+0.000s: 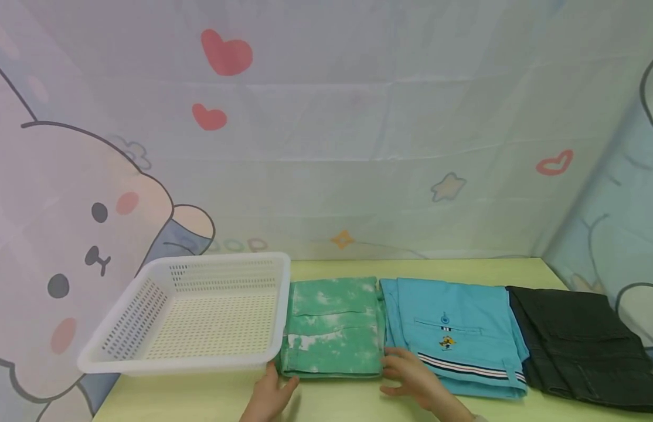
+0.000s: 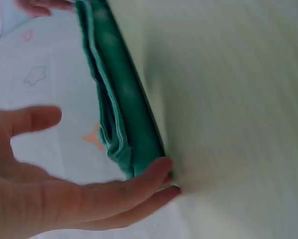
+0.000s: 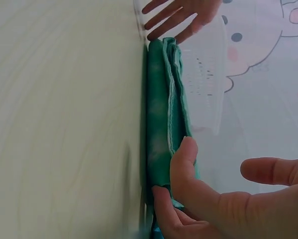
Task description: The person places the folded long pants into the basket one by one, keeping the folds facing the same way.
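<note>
A folded green garment with white blotches [image 1: 332, 328] lies flat on the table, its layered edge facing the person. At its near left corner is my left hand [image 1: 270, 394]. In the left wrist view the fingers [image 2: 124, 199] of that hand are extended and touch the end of the green bundle, thumb held apart. My right hand [image 1: 413, 378] is at the near right corner. The right wrist view shows its fingers [image 3: 186, 172] slightly bent against the other end, with the thumb away from the cloth. Neither hand pinches the fabric.
Left of the green garment stands a white perforated plastic basket [image 1: 221, 357] with nothing in it. To the right lie folded light-blue trousers [image 1: 463, 340] with a striped band, then a folded black garment [image 1: 585, 346]. A printed curtain [image 1: 358, 146] hangs behind the pale yellow table [image 1: 179, 398].
</note>
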Tool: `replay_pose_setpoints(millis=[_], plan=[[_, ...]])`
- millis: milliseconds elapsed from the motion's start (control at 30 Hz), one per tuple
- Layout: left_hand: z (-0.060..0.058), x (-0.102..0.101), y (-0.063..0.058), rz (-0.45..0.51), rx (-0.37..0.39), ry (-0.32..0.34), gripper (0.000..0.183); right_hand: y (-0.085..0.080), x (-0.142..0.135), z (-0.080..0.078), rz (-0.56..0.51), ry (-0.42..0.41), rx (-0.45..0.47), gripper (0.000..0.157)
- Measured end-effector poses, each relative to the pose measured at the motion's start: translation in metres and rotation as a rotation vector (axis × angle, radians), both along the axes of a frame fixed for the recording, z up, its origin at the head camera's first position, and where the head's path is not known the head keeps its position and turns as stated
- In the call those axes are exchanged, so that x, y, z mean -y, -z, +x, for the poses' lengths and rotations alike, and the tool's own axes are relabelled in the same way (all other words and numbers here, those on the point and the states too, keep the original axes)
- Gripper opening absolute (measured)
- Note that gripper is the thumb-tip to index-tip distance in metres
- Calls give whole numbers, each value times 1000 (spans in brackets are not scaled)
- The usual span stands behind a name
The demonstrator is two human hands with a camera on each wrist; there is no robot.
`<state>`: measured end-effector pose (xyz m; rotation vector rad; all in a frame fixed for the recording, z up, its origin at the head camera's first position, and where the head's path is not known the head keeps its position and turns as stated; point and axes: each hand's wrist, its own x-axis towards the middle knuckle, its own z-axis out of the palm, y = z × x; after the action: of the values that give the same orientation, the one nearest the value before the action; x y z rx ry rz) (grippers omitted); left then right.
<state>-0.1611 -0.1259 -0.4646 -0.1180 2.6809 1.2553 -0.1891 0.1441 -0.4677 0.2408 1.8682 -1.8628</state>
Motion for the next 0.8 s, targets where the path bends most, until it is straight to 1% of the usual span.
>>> replay_pose_setpoints(millis=[100,167,200,233,300,367,500,533,600,667,800], plan=[[-1,5,-6,296,143,-41,74,0,-1,-1,-33,-12,17,61],[-2,8,-9,459,240,-81,76,0,-2,-2,-50,-26,27,62],[-2,9,-10,535,286,-98,76,0,-2,-2,-54,-30,29,62],[-2,10,-11,596,315,-119,75,0,-2,-2,-59,-33,31,62],[-2,11,-11,701,348,-167,72,-1,-3,-1,-72,-35,38,63],[-2,12,-11,827,359,-204,70,-2,-3,-1,-88,-39,44,65],[-1,15,-7,1056,328,-276,56,-4,-4,-1,-119,-52,52,66],[-2,16,-6,1098,318,-286,50,-4,-4,-1,-121,-53,52,67],[-2,16,-4,1164,308,-324,35,-4,-5,-1,-123,-53,49,66],[-3,16,-2,1217,310,-359,30,-4,-4,-2,-118,-47,48,66],[-5,13,1,1287,305,-438,31,-1,-3,-1,-133,-52,50,62]])
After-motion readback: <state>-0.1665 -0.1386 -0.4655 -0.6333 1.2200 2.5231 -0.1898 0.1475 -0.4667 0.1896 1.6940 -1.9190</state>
